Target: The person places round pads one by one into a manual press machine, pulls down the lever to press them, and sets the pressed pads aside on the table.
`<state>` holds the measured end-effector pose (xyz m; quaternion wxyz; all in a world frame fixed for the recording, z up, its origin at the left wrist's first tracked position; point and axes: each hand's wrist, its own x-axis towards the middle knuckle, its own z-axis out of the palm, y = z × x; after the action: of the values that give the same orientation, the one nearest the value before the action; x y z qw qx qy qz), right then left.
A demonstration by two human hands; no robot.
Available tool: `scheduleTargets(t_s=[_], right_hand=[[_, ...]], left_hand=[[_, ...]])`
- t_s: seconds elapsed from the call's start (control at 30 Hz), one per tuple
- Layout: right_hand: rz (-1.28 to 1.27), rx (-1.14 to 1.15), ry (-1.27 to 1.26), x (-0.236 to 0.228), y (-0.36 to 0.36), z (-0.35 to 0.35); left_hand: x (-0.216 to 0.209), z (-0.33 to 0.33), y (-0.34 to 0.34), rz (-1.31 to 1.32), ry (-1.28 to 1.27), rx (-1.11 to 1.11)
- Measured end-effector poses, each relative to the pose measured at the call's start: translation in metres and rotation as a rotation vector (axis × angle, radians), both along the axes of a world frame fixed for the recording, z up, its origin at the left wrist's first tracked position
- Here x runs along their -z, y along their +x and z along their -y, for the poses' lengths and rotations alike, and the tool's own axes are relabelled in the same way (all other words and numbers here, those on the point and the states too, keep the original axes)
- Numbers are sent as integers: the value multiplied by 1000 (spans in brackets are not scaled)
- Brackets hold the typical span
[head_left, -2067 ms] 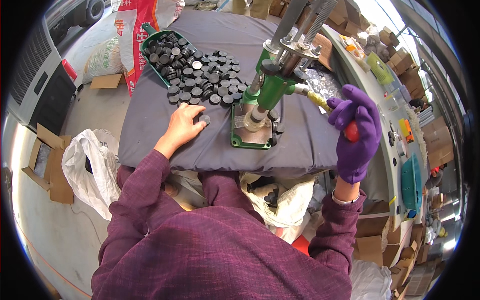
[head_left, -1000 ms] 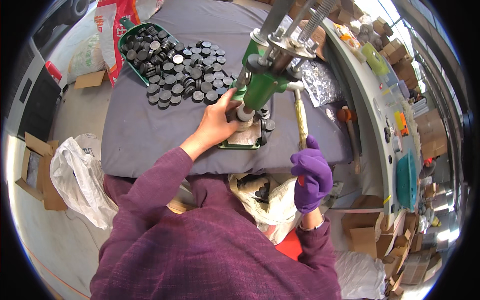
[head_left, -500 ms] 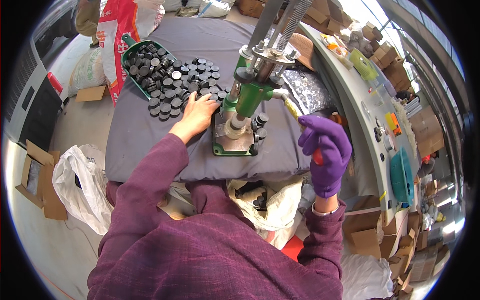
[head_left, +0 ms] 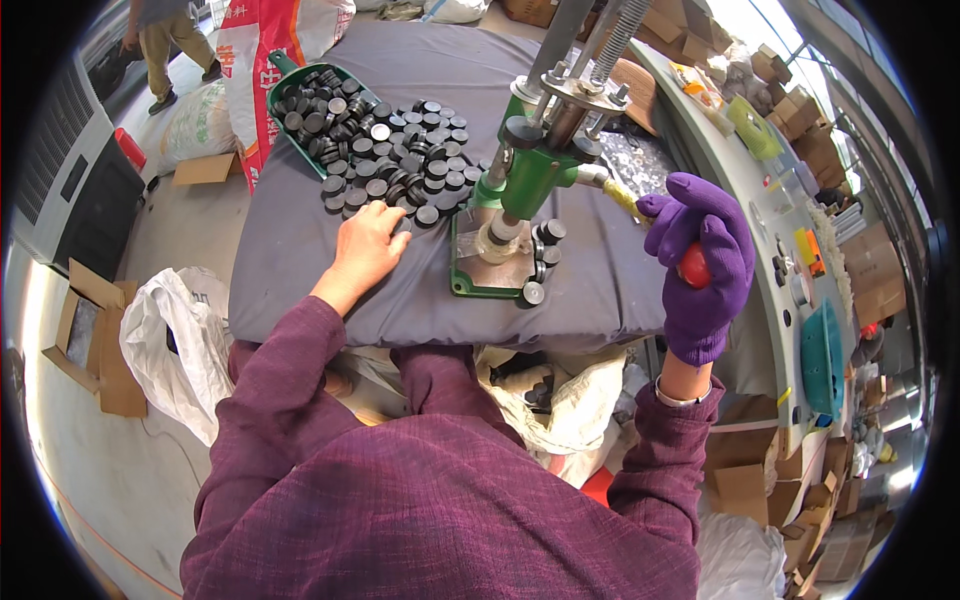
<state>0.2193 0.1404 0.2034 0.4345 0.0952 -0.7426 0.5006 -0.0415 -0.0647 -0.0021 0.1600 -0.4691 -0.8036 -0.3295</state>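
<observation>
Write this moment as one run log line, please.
left hand: bare, at black discs | right hand: purple-gloved, around red knob | green press: on cloth-covered table

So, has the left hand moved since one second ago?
Yes: judged against the green press, the left hand has moved leftward, away from it, to the near edge of the piled black discs.

Large red characters stand one above another on the white side of the tall red-and-white sack (head_left: 262, 110), which is beside the far left part of the cloth-covered table (head_left: 420, 300); they are the boldest print in view, with a smaller red one above them near the upper edge. Pale green print marks the white sack (head_left: 205, 128) lying on the floor just beyond, too faint and blurred to read.
</observation>
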Motion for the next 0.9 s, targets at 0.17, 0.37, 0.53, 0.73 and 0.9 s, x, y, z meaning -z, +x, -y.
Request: scheduleTargets(t_s=[0.17,0.37,0.53,0.73,0.9], right_hand=[[8,17,-24,-4,0,7],[2,-2,-53,0,-2,5],[17,13,-37,0,-1,3],[14,26,-31,0,0,6],[-40,-27,-32,8,1,6]], left_hand=[[12,-13,5,-68,-100,-130],[-15,-29,28,400,232,128],[-28,-63,52,549,231,281],[-22,-80,63,566,259,279],[-24,-85,66,683,309,307]])
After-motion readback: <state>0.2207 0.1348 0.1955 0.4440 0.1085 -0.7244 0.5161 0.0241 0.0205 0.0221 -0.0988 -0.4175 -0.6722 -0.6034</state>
